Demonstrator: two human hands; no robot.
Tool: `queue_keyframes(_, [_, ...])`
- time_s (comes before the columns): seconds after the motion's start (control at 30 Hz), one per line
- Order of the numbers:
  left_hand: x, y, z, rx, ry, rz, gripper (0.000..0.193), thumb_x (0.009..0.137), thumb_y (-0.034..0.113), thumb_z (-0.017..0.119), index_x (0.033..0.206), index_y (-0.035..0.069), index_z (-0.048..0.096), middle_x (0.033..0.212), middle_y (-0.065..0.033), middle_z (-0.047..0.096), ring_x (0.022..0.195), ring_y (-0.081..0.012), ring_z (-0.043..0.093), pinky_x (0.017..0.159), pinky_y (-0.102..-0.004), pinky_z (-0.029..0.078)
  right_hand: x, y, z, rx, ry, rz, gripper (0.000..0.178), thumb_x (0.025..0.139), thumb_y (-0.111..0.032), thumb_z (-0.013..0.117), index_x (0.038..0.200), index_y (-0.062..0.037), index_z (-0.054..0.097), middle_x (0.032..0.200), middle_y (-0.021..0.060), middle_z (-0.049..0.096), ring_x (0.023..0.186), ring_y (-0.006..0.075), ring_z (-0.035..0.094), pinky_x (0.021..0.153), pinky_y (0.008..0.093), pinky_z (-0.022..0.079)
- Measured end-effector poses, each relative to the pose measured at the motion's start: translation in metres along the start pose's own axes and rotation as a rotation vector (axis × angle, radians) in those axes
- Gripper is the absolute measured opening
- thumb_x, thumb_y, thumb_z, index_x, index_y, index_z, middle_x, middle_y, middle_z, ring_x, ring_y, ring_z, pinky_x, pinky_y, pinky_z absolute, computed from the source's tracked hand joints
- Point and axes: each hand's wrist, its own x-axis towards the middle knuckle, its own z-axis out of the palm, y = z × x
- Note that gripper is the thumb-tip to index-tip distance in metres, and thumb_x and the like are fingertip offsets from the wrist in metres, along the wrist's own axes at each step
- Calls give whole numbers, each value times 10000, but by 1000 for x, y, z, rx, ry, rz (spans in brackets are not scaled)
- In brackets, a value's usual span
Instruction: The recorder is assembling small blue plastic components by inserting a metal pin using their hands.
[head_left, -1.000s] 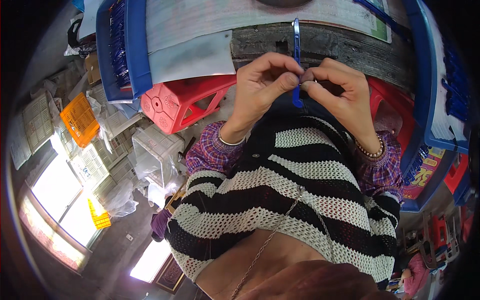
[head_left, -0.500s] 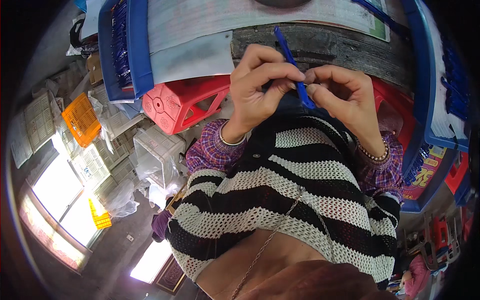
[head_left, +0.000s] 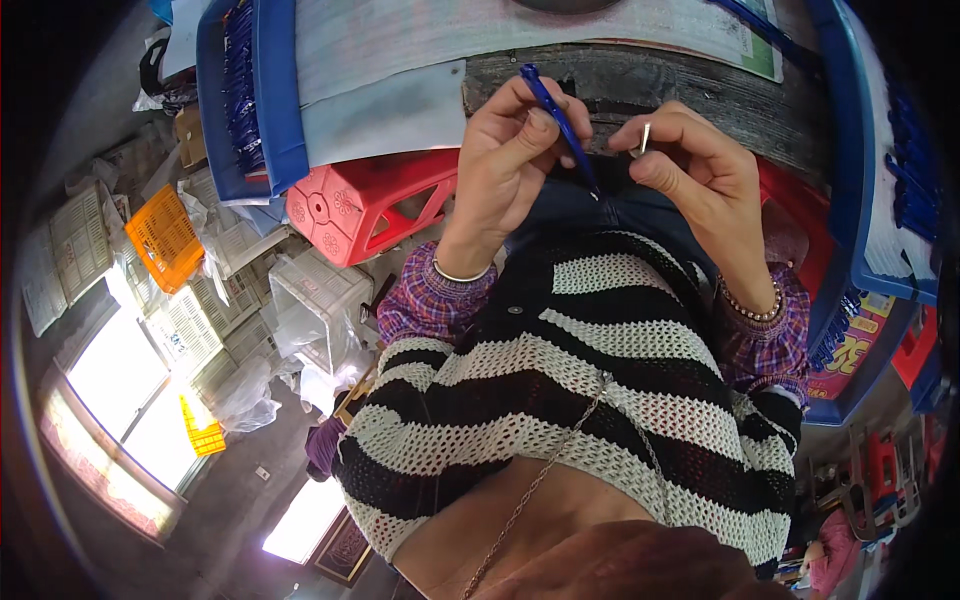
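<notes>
My left hand (head_left: 500,160) is closed around a long, slim blue plastic piece (head_left: 552,112), which slants across the fingers with its narrow lower end pointing down toward my lap. I cannot tell exactly what kind of part it is. To its right, my right hand (head_left: 705,175) pinches a small shiny metal strip (head_left: 645,138) between thumb and forefinger, the strip standing nearly upright. A gap separates the two hands, and the metal strip does not touch the blue piece. Both hands are raised over my lap, at the near edge of the worktable (head_left: 690,95).
Blue trays of blue parts flank the table, one at the left (head_left: 283,110) and one at the right (head_left: 850,150). Below the left tray's corner stands a red stool (head_left: 335,215). Farther left are stacked pale crates and an orange crate (head_left: 165,240). A dark round object (head_left: 565,3) shows at the top edge.
My hands were together at the blue piece and are now apart. The left hand has turned the piece edge-on and slightly left; the metal strip now shows in my right fingers.
</notes>
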Motion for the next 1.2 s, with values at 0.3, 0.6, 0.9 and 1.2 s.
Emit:
queue_keyframes(0.3, [1,-6,-3,-99,-21,-58,249,861,217,611,1036,63,525,914,-93,594,793,-160,571,653,-238,433,1,-7,11,335,137,149,244,842,-34,607,1068,54,583,907,90,635,807,112,603,712,199,471])
queue_keyframes(0.6, [-2,-8,-6,-34,-40,-36,259,848,209,622,1019,46,516,909,-108,540,886,-223,538,718,-289,447,1,-9,13,-44,45,160,168,795,-5,648,956,40,655,778,70,663,649,66,593,562,164,452])
queue_keyframes(0.9, [-3,-12,-7,-27,-85,3,252,829,193,646,976,32,521,939,-118,526,924,-233,519,816,-330,436,1,-6,20,-18,54,91,163,771,8,660,932,33,666,720,55,649,593,56,575,520,169,447])
queue_keyframes(1.2, [-4,-12,-3,57,-99,72,243,814,164,664,961,23,531,940,-120,530,914,-216,520,812,-309,430,3,-8,21,-96,94,27,170,767,-18,684,929,31,667,699,52,637,566,49,563,500,166,436])
